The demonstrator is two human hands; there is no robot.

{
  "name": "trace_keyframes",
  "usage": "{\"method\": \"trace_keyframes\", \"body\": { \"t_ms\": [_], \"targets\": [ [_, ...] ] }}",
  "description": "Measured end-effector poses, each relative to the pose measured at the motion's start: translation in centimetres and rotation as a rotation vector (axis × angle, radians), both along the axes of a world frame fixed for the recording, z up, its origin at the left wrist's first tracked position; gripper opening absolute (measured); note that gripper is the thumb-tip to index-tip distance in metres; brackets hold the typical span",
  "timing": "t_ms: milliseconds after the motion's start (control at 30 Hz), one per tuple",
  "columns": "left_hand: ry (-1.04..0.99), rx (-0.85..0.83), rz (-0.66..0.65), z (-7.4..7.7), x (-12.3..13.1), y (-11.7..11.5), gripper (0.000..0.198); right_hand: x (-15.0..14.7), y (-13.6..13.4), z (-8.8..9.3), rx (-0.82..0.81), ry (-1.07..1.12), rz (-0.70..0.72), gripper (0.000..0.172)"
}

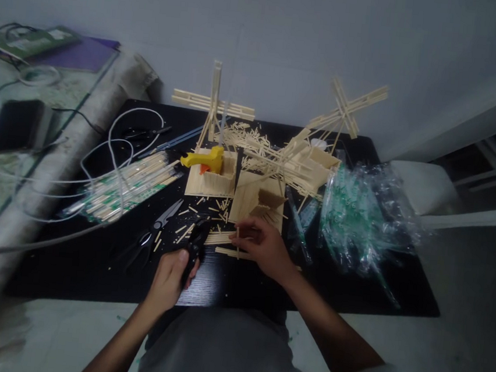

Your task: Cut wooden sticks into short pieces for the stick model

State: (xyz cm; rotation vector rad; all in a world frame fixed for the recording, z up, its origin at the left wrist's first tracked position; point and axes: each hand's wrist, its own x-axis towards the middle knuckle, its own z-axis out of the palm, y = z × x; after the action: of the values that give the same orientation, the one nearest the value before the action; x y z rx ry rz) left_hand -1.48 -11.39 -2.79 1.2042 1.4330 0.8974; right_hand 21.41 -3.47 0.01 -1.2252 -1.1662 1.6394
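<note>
My left hand [171, 275] is wrapped round a black hand tool [196, 242] that looks like pliers or cutters; its jaws are too dark to make out. Between the thumb and fingertips of my right hand [266, 249] stands a short thin wooden stick [237, 249]. Below and beside it, several loose wooden sticks [220, 239] lie on the black table. Just beyond my right hand is a wooden base board [250, 192] with a low stick-built box. Cut stick pieces [182, 232] are scattered past the tool.
A yellow glue gun [209, 160] rests on another wooden base. Two stick-built windmill crosses [214, 104] rise at the back. Scissors [163, 222] and bagged sticks [129, 186] lie left, near a white cable [109, 143]. Crumpled plastic bags [359, 214] cover the right side.
</note>
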Motion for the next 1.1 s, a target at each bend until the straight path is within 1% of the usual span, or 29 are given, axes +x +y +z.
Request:
{"method": "trace_keyframes", "body": {
  "t_ms": [100,167,267,367,533,600,733,833,967,1100],
  "targets": [
    [0.013,0.008,-0.004,0.1,0.1,0.4,0.076,0.1,-0.2,0.1,0.067,0.007,-0.004,0.034],
    [0.016,0.011,-0.007,0.3,0.2,0.6,0.076,0.1,-0.3,0.3,0.068,0.024,-0.007,0.034],
    [0.034,0.017,-0.012,0.6,0.3,0.6,0.076,0.2,-0.5,0.6,-0.007,0.077,0.005,0.038],
    [0.073,0.021,-0.039,0.7,0.4,0.6,0.072,0.3,-0.7,0.9,-0.087,0.15,0.03,0.037],
    [0.101,0.003,-0.054,0.7,0.5,0.6,0.067,-0.1,-1.0,1.3,-0.099,0.188,0.05,0.036],
    [0.08,-0.022,-0.026,1.1,0.7,0.6,0.062,-0.2,-1.2,1.4,-0.076,0.171,0.051,0.034],
    [0.072,-0.035,0.097,2.5,1.6,0.9,0.042,-0.7,-1.8,1.5,-0.016,0.115,0.07,0.028],
    [0.026,-0.025,0.156,3.5,2.4,1.3,0.036,-1.0,-2.3,1.5,0.012,0.081,0.1,0.023],
    [-0.021,-0.024,0.174,4.2,3.0,1.6,0.035,-1.2,-2.6,1.6,0.02,0.036,0.13,0.017],
    [-0.013,-0.021,0.16,4.4,3.1,1.9,0.031,-1.1,-2.7,1.7,-0.008,0.029,0.142,0.016]
  ]
}}
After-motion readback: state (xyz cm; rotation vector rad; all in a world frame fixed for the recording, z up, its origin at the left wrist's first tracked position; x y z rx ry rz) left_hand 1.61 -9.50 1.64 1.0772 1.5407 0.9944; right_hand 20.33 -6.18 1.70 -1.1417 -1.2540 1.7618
